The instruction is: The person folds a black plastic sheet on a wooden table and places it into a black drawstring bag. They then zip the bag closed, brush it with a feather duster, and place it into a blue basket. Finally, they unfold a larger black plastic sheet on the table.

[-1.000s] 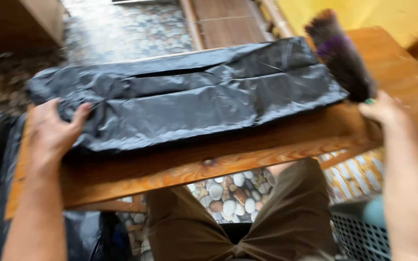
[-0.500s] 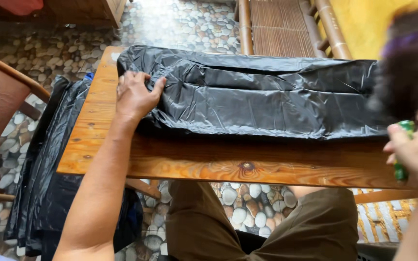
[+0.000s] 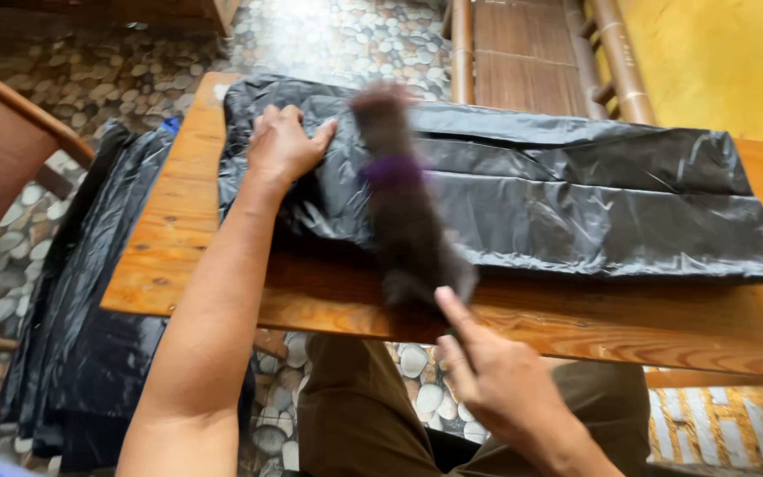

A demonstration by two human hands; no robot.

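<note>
A folded black plastic sheet (image 3: 576, 194) lies along a narrow wooden table (image 3: 178, 247). My left hand (image 3: 284, 141) presses flat on the sheet's left end, fingers spread. My right hand (image 3: 496, 380) sits at the table's near edge and grips the handle of a dark bristly brush (image 3: 404, 212) with a purple band. The brush is blurred with motion and reaches up over the left part of the sheet, close beside my left hand. The handle itself is hidden in my fingers.
More black plastic (image 3: 90, 336) hangs off the table's left end down to the pebble floor (image 3: 328, 35). A wooden chair (image 3: 2, 150) stands at the left. A bamboo frame (image 3: 532, 53) and a yellow wall (image 3: 717, 62) are behind the table. My knees are under the table.
The brush has swung from the right end of the sheet to the left part, near my left hand. My left hand stays pressed on the sheet. The view shifted left.
</note>
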